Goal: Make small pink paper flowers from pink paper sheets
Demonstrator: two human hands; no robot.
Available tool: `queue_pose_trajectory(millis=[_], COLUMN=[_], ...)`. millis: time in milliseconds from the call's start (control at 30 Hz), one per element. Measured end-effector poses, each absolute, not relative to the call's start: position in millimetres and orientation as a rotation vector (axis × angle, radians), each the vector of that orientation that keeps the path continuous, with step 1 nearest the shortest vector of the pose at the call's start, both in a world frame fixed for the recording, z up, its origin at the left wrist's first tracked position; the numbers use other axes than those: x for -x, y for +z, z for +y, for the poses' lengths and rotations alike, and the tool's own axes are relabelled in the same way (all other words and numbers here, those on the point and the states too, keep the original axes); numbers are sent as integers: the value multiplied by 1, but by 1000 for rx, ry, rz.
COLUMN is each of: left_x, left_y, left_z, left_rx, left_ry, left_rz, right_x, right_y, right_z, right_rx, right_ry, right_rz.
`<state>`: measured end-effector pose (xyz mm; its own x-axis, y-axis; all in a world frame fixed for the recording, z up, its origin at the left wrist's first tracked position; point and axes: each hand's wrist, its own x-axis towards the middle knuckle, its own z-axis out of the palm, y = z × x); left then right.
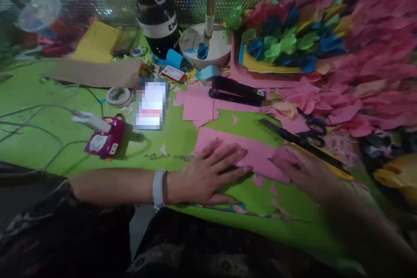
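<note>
A folded-looking strip of pink paper (pixel 260 163) lies slanted on the green table in front of me. My left hand (pixel 208 171) rests flat over its left part, fingers stretched and spread, with a grey band on the wrist. At the strip's right end, my right hand (pixel 301 169) has its fingers drawn together on the paper; it is somewhat blurred. Beside that hand lies a yellow-and-black cutter (pixel 306 147), slanting past it. Behind the strip are cut pink paper pieces (pixel 197 104) and a black stapler (pixel 237 91).
Scissors (pixel 312 128) and heaps of pink paper petals (pixel 374 61) crowd the right. A fan base (pixel 221 47), black jug (pixel 158 21) and staple box (pixel 173 74) stand behind. To the left are a phone (pixel 151 106), tape roll (pixel 119 95) and magenta power adapter (pixel 107 139) with cables.
</note>
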<state>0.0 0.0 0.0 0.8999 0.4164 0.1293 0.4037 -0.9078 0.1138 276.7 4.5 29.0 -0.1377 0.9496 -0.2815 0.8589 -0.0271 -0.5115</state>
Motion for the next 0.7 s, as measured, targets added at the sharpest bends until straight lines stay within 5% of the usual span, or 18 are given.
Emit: queue_pose_trajectory(millis=[700], left_x=[-2], left_y=[3], left_z=[3], left_rx=[-2929], left_ry=[136], left_rz=[687], right_x=[-280], right_y=[9], right_z=[-19], right_rx=[1610], right_ry=[239], right_rz=[-2394])
